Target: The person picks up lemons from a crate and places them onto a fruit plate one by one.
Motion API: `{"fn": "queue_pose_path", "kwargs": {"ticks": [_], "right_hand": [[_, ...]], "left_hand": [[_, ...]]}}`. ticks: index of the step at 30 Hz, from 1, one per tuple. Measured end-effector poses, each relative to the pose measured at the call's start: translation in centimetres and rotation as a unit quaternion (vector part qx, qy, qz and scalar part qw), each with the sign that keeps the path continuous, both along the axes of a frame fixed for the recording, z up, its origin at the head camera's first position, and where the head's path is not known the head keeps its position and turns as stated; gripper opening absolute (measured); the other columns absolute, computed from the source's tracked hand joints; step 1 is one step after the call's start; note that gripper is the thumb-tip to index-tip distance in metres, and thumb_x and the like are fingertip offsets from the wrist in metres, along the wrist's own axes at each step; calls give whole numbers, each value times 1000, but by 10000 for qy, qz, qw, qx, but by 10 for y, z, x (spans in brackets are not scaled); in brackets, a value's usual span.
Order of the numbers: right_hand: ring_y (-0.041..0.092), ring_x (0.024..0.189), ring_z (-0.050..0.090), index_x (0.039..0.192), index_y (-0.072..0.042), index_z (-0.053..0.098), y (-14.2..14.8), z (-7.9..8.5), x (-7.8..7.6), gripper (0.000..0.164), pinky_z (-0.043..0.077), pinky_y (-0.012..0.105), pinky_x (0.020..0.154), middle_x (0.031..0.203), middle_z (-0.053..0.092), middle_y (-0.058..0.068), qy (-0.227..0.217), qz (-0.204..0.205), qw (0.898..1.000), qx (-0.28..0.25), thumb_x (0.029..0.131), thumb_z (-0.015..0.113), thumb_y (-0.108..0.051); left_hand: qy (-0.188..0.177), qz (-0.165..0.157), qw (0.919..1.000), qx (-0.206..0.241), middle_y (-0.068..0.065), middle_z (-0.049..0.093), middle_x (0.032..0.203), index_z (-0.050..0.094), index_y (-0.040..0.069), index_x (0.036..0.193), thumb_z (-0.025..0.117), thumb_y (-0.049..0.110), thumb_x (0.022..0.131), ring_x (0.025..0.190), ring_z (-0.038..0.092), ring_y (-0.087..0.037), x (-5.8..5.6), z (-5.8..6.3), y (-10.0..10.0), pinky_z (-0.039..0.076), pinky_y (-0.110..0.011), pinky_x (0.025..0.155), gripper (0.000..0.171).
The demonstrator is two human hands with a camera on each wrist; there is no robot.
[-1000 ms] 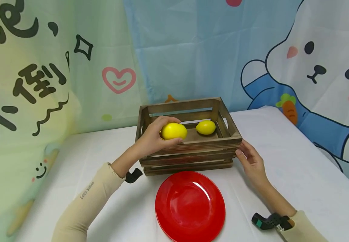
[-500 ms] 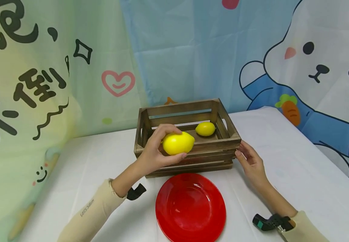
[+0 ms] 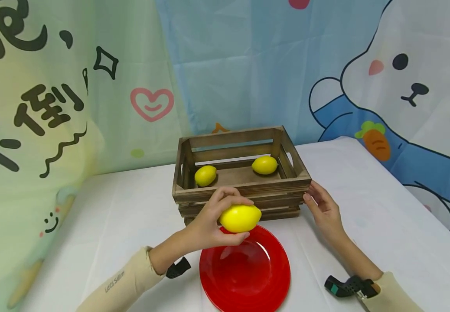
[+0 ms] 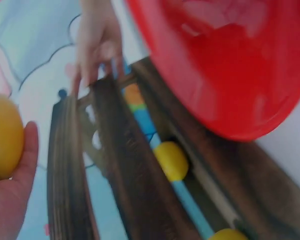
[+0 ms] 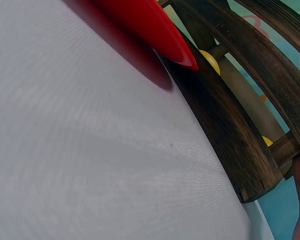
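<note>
My left hand (image 3: 215,221) grips a yellow lemon (image 3: 240,218) between thumb and fingers, above the far rim of a red plate (image 3: 244,277). Behind the plate stands a slatted brown wooden crate (image 3: 244,190). Two more lemons lie inside it, one lemon (image 3: 205,175) at the left and another lemon (image 3: 265,165) at the right. At the crate's front right corner, my right hand (image 3: 324,212) holds the end of the slats, its fingertips partly hidden behind the corner. In the left wrist view, the held lemon (image 4: 4,137) shows at the left edge.
A white cloth (image 3: 151,203) covers the table. Close behind the crate hangs a printed curtain (image 3: 248,78) with cartoon figures. The plate lies directly in front of the crate. Black wrist straps (image 3: 351,286) sit on both wrists.
My left hand has carried the lemon from above the crate forward and down, over the plate's far rim. The crate's left lemon now shows. My right hand stays at the corner.
</note>
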State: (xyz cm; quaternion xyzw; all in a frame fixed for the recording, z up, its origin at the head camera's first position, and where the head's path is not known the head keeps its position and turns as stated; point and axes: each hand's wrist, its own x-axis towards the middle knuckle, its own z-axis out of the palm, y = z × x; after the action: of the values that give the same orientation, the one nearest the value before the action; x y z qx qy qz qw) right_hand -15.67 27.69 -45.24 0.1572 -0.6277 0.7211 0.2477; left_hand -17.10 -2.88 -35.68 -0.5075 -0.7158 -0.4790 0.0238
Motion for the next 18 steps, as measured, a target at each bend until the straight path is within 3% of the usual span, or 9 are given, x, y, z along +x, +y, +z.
{"fn": "queue_pose_path", "kwargs": {"ticks": [6,18], "right_hand": [[4,108,58,134,-12,57,-1,1,-1,51,48,14,88,117,63,-8,37,-2,10000,-14,94,46,17],[4,108,59,135,-10,57,0,1,-1,50,49,14,87,118,64,-7,111,20,9999,-34,94,45,17]], "left_hand": [[49,-640,9968,-483,-10,50,131,52,14,123,79,4,76,123,49,-20,12,-15,-2,51,-27,94,55],[-459,-1474,9722,-1761,6,56,128,54,19,127,76,14,84,119,49,-3,39,-45,-1,45,-17,95,49]]}}
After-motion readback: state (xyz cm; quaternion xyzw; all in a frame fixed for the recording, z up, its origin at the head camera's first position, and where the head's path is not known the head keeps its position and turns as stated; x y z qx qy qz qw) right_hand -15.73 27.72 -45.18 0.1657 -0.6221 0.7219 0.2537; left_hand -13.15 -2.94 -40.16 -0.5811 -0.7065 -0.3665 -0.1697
